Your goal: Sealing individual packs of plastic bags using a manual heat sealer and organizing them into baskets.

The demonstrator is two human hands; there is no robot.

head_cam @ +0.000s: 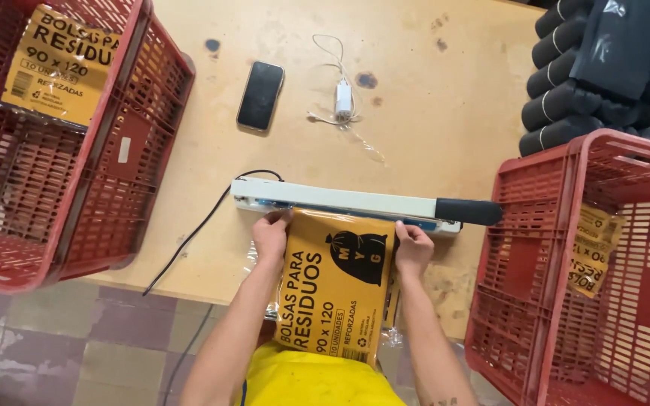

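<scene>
Overhead view of a packing station, described from the person outward. Nearest the camera, a yellow garment [317, 380] fills the lower edge, and two bare forearms reach forward from it. Between them lies a flat yellow plastic packet with black printing and a black bag symbol [340, 282]; it rests on the near edge of a pale wooden table [430, 98], with its lower end overhanging toward the person. The left hand [271, 234] grips the packet's upper left corner, fingers curled closed on the edge. The right hand [413, 246] grips the upper right corner in the same way. The packet's top edge lies under the long white bar of a tabletop heat sealer with a black handle [355, 203], which runs across the table just beyond both hands; the bar is down on the packet. A black cable [197, 233] leaves the sealer's left end and drops off the table edge.

To the left stands a red plastic lattice crate [114, 150] holding a similar yellow packet [58, 64]. To the right, a second red crate [543, 263] holds another yellow packet [594, 248]. Farther back lie a black smartphone [260, 95] and a white charger with a thin cord [343, 98]. In the far right corner, black rolls [566, 90] are stacked.
</scene>
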